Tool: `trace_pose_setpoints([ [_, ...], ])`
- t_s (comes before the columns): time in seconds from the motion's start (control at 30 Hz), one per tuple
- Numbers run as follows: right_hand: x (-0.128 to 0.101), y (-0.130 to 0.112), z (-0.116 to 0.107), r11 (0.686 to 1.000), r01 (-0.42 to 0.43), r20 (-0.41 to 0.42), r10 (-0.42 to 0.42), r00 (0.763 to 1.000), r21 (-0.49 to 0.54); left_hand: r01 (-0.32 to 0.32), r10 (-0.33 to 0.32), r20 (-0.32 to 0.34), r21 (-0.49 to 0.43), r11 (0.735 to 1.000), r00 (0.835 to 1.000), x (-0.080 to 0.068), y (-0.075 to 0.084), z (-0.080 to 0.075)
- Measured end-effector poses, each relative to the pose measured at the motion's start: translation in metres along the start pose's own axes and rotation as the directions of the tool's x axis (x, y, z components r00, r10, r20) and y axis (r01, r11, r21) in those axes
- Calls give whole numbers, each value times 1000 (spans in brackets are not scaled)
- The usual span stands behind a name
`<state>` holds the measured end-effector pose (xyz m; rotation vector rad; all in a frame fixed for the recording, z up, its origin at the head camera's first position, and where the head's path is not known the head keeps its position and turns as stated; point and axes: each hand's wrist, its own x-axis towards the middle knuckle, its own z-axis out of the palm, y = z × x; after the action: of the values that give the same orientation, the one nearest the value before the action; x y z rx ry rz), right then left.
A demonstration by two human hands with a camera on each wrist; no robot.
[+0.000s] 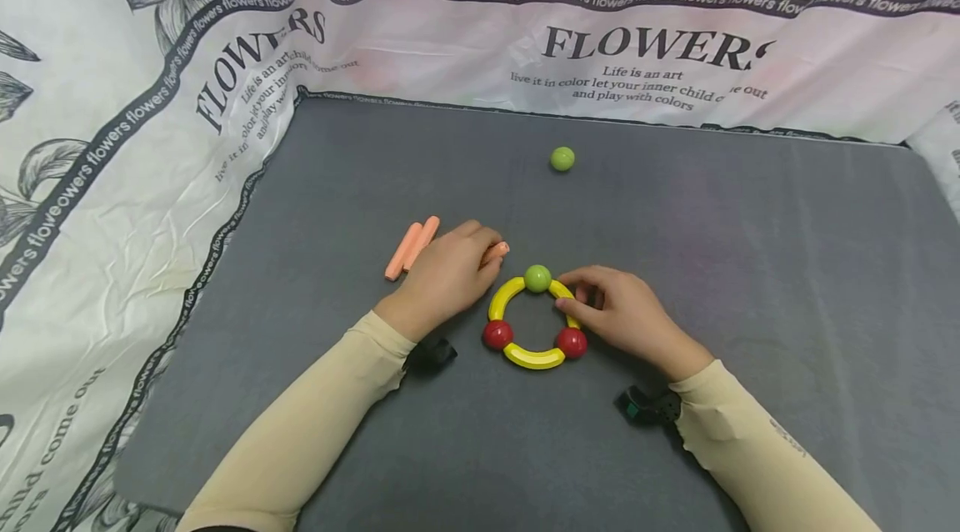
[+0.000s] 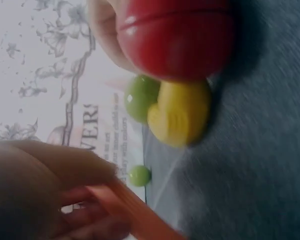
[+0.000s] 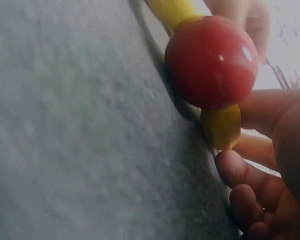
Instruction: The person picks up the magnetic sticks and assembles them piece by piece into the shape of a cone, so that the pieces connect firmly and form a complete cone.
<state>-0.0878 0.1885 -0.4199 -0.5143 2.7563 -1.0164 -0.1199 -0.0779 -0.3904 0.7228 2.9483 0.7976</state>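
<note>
A ring of curved yellow rods (image 1: pixel 534 358) and balls lies flat on the grey table. Its green ball (image 1: pixel 537 278) is at the far side, with one red ball (image 1: pixel 498 335) at near left and another red ball (image 1: pixel 572 343) at near right. My right hand (image 1: pixel 630 317) pinches the ring's right-hand yellow rod (image 3: pixel 221 128) between thumb and fingers. Just beyond the ring's upper left, my left hand (image 1: pixel 450 272) holds a straight orange rod (image 2: pixel 140 210); in the head view only the rod's end shows past the fingers.
Two more orange rods (image 1: pixel 405 250) lie side by side, left of my left hand. Farther back sits a loose green ball (image 1: pixel 562 158). A flower-printed cloth (image 1: pixel 450 40) rises behind the grey table (image 1: pixel 712 207) and along its left side.
</note>
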Motion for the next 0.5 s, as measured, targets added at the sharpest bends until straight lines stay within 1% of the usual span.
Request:
trace_pose_setpoints([
  [0.07,0,-2,2,1000,-4,-9,4,1000,3,-50,46,-48,-89,995,998,-2,2,-1],
  [0.1,0,-3,3,1000,-6,-14,6,1000,8,-80,71,-67,-141,987,995,-2,3,-1],
  [0.17,0,-4,4,1000,-7,-21,7,1000,9,-140,118,-103,-239,961,988,-3,5,-2],
  [0.27,-1,-4,6,1000,-3,-23,3,1000,6,-216,182,-129,-348,912,975,-5,10,-3],
  [0.3,-1,-4,6,1000,-2,-24,2,1000,4,-241,202,-140,-372,896,969,-5,12,-3],
  [0.37,-1,-4,6,1000,4,-26,-4,1000,2,-270,227,-153,-394,878,962,-7,15,-3],
  [0.5,-1,-4,7,1000,8,-38,-8,999,-3,-305,258,-168,-398,865,951,-8,20,-2],
])
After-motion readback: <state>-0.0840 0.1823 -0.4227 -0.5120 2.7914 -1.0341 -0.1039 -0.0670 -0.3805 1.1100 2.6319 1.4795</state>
